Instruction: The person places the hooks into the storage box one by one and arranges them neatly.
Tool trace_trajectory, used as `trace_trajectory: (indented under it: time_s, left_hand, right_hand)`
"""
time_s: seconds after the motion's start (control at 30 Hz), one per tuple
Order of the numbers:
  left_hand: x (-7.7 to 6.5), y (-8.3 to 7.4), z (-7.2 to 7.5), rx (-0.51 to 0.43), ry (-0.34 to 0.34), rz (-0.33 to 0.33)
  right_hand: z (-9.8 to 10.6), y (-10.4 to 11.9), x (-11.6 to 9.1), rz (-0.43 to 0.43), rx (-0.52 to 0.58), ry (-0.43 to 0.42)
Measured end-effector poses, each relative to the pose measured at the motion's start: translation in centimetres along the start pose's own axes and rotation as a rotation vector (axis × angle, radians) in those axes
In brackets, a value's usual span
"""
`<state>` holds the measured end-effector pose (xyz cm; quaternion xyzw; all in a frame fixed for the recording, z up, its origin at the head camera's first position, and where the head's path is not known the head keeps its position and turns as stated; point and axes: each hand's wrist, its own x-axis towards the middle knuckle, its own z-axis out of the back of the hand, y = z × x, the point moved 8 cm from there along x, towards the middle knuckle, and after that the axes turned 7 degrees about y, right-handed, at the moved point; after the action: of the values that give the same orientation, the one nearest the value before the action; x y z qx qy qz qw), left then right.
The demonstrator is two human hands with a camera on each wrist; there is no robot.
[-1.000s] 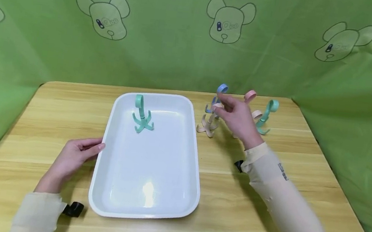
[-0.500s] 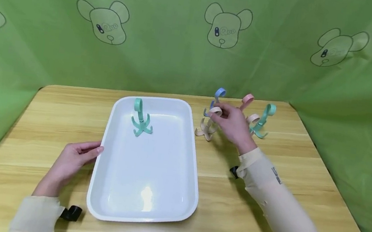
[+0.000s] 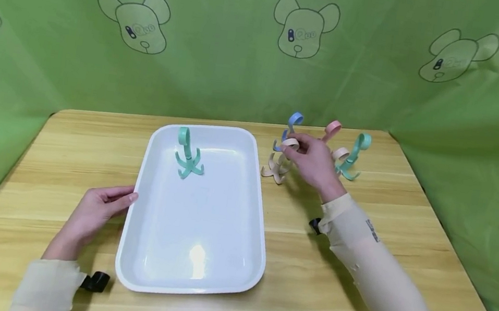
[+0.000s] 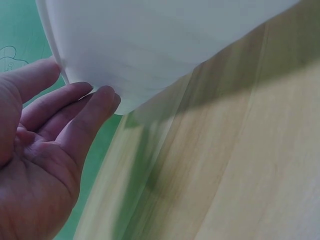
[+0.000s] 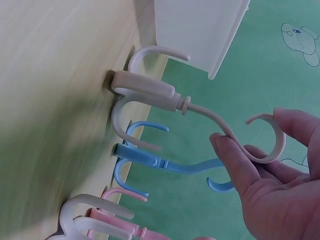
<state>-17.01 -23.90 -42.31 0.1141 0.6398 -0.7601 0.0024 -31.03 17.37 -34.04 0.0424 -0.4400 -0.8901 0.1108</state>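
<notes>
A white tray [image 3: 186,291] lies lengthwise at the middle left. My left hand [image 3: 98,209] holds its left edge, thumb at the rim and fingers against the outer wall, as the left wrist view [image 4: 55,150] shows. Inside the tray's far left part stands a green claw-shaped hanging hook [image 3: 190,161]. Right of the tray, a beige hanging hook [image 5: 145,92] stands upright on its prongs. My right hand [image 3: 314,164] grips the curved top of it between thumb and fingers. Close behind is a blue hanging hook [image 5: 137,155], partly hidden by that hand in the head view.
Right of the blue one stand a pink hook [image 3: 332,129], a second beige hook [image 3: 340,154] and another green hook [image 3: 354,156], close together. Green cloth [image 3: 226,42] hangs behind the wooden table [image 3: 345,294] and along its sides.
My right hand has come slightly down and left, and its fingers have closed on the beige hook's curved top. The left hand and tray keep their places; the head view shifts slightly.
</notes>
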Motion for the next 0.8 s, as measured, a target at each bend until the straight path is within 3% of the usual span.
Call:
trace_trajectory:
  time_s: [0.8]
  left_hand:
    - [0.1,0.0,-0.1,0.043,0.001,0.014]
  right_hand:
    - [2.8,4.3,-0.4,0.124,0.065,-0.019]
